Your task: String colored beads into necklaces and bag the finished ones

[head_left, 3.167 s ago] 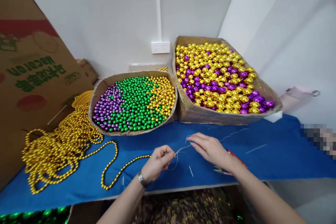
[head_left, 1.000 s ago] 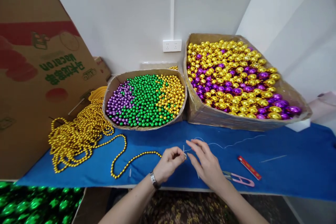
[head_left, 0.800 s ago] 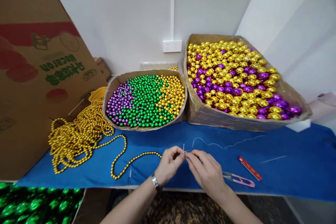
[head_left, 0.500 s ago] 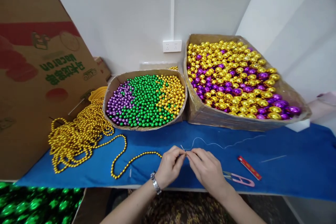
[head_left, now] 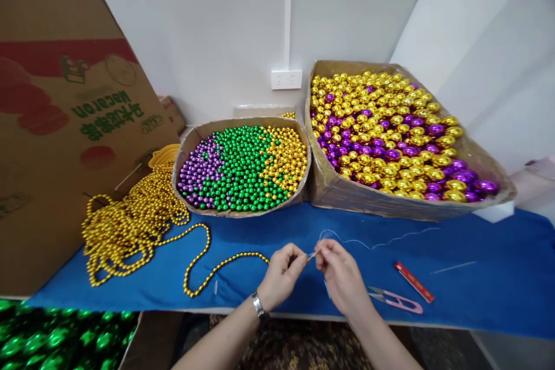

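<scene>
A: Layout, big to small. Table [head_left: 477, 277] is covered in blue cloth, likely so beads don't roll. Large printed carton [head_left: 65, 127] leans at the far left, out of the work zone.

B: Bead stock?

A: Big box [head_left: 390, 196] at back right holds large gold and purple beads. Smaller box [head_left: 243, 211] just left of it, touching, holds small purple, green and gold beads lying in separate patches. Both sit within arm's reach, open side up.

B: Finished work?

A: Gold bead strand [head_left: 130, 225] is piled at the left; one tail runs along the cloth toward the hands, so it feeds without tangling.

B: Hands?

A: Left hand [head_left: 281, 274] and right hand [head_left: 342, 274] are close together just above the front edge. Fingers of both are pinched narrow on the thin white thread [head_left: 368, 241], tips nearly touching. The rest of the thread trails right across the cloth.

B: Tools?

A: Pink snips [head_left: 396, 299] and a red strip [head_left: 414, 281] lie just right of the right hand, untouched.
</scene>
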`<state>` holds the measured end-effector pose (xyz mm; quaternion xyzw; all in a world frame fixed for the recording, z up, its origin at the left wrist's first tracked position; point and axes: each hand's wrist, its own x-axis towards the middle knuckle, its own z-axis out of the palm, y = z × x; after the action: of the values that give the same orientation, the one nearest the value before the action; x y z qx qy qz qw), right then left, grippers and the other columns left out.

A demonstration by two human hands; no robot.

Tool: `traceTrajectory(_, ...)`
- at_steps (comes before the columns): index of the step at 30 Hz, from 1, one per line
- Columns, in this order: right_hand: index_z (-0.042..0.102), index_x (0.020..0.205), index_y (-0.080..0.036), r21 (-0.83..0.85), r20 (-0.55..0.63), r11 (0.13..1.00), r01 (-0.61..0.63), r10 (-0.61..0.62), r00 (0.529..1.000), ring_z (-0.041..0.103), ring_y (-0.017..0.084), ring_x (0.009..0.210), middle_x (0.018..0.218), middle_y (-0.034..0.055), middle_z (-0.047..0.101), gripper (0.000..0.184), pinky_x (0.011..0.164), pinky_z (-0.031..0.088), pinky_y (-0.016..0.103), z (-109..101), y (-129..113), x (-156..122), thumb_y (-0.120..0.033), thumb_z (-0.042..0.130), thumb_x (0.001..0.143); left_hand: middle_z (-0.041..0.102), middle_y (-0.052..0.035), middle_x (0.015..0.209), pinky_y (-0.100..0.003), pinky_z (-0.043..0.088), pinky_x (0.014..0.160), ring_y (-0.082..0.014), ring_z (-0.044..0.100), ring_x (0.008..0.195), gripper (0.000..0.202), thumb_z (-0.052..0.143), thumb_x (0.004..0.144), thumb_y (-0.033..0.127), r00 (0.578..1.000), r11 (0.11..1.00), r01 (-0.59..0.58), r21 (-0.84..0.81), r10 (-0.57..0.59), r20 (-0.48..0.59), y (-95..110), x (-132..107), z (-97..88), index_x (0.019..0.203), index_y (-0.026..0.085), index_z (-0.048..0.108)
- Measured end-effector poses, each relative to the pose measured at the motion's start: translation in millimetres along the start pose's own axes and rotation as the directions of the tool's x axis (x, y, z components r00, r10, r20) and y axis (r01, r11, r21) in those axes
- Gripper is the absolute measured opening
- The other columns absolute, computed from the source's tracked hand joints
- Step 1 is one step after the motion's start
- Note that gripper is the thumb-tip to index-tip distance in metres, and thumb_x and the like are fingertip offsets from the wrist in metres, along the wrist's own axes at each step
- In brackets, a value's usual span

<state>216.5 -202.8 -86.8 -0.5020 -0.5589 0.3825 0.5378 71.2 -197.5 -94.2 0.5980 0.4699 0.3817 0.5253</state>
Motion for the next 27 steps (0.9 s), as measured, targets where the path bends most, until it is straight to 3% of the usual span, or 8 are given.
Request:
traceTrajectory(6, 0.050, 0.084, -0.021, 0.389, 0.060, 0.888, -0.246, 0.242, 0.969, 0.051, 0.010, 0.053, 0.081, 0.0026, 0.061, 0.021, 0.048, 0.044, 0.023, 2, -14, 9, -0.042, 0.051, 0.085, 0.050, 0.0019, 0.062, -0.021, 0.034, 0.055, -0.0103, 0.042, 0.057, 0.032, 0.047, 0.085, 0.044, 1.000, 1.000, -0.010, 0.020, 0.010, 0.027, -1, 4, -7.6, 0.074, 0.015, 0.056)
traceTrajectory(11, 0.044, 0.082, -0.024, 0.518, 0.072, 0.818, -0.249, 0.249, 0.966, 0.051, 0.010, 0.056, 0.065, -0.0047, 0.050, 0.018, 0.060, 0.050, 0.028, 0, -32, 11, -0.040, 0.050, 0.087, 0.064, -0.0033, 0.078, -0.024, 0.041, 0.068, -0.0144, 0.055, 0.072, 0.034, 0.041, 0.088, 0.041, 0.982, 0.981, -0.081, 0.176, 0.048, 0.185, -3, 12, -29.7, 0.087, 0.016, 0.064)
traceTrajectory(15, 0.045, 0.090, -0.025, 0.215, -0.020, 0.974, 0.074, -0.071, 0.997, 0.054, 0.011, 0.065, 0.070, -0.0045, 0.048, 0.010, 0.091, 0.046, 0.043, -2, -29, 12, -0.033, 0.039, 0.093, 0.067, -0.0049, 0.085, -0.025, 0.041, 0.071, -0.0170, 0.058, 0.078, 0.027, 0.047, 0.086, 0.036, 0.955, 0.926, -0.175, 0.333, 0.077, 0.287, -18, 16, -40.0, 0.088, 0.018, 0.066)
traceTrajectory(18, 0.055, 0.099, -0.026, -0.134, 0.123, 0.953, 0.273, -0.257, 0.958, 0.056, 0.014, 0.074, 0.078, -0.0007, 0.055, 0.012, 0.101, 0.035, 0.049, -2, -16, 14, -0.025, 0.048, 0.089, 0.067, -0.0049, 0.083, -0.025, 0.041, 0.069, -0.0167, 0.057, 0.074, 0.024, 0.048, 0.085, 0.032, 0.969, 0.925, -0.168, 0.341, 0.091, 0.229, -28, 15, -42.0, 0.091, 0.017, 0.066)
traceTrajectory(20, 0.061, 0.103, -0.027, -0.407, 0.310, 0.783, 0.471, -0.366, 0.877, 0.054, 0.015, 0.073, 0.076, 0.0002, 0.055, 0.021, 0.101, 0.032, 0.053, 1, -5, 14, -0.019, 0.051, 0.086, 0.066, -0.0036, 0.080, -0.024, 0.041, 0.065, -0.0152, 0.056, 0.069, 0.024, 0.050, 0.084, 0.033, 0.975, 0.953, -0.119, 0.278, 0.059, 0.214, -30, 14, -42.6, 0.092, 0.016, 0.065)
traceTrajectory(23, 0.064, 0.102, -0.028, -0.646, 0.506, 0.400, 0.650, -0.414, 0.757, 0.048, 0.015, 0.068, 0.071, 0.0004, 0.051, 0.029, 0.098, 0.032, 0.058, 8, 7, 14, -0.013, 0.047, 0.084, 0.064, -0.0023, 0.075, -0.022, 0.039, 0.060, -0.0130, 0.053, 0.064, 0.024, 0.055, 0.081, 0.034, 0.970, 0.983, -0.049, 0.174, 0.005, 0.244, -28, 11, -43.0, 0.088, 0.014, 0.064)
traceTrajectory(25, 0.066, 0.093, -0.025, -0.696, 0.534, 0.281, 0.661, -0.412, 0.738, 0.046, 0.016, 0.068, 0.070, 0.0013, 0.050, 0.024, 0.098, 0.032, 0.058, 11, 10, 13, -0.012, 0.048, 0.084, 0.064, -0.0022, 0.073, -0.021, 0.039, 0.057, -0.0121, 0.052, 0.062, 0.026, 0.056, 0.080, 0.035, 0.963, 0.991, -0.006, 0.136, -0.032, 0.269, -27, 8, -44.1, 0.091, 0.013, 0.064)
traceTrajectory(27, 0.064, 0.077, -0.024, -0.712, 0.546, 0.230, 0.663, -0.411, 0.730, 0.045, 0.017, 0.069, 0.070, 0.0022, 0.049, 0.018, 0.098, 0.030, 0.058, 11, 12, 12, -0.015, 0.050, 0.084, 0.065, -0.0022, 0.073, -0.020, 0.038, 0.055, -0.0116, 0.052, 0.059, 0.026, 0.056, 0.080, 0.034, 0.960, 0.985, 0.003, 0.174, -0.052, 0.276, -26, 5, -48.8, 0.094, 0.013, 0.064)
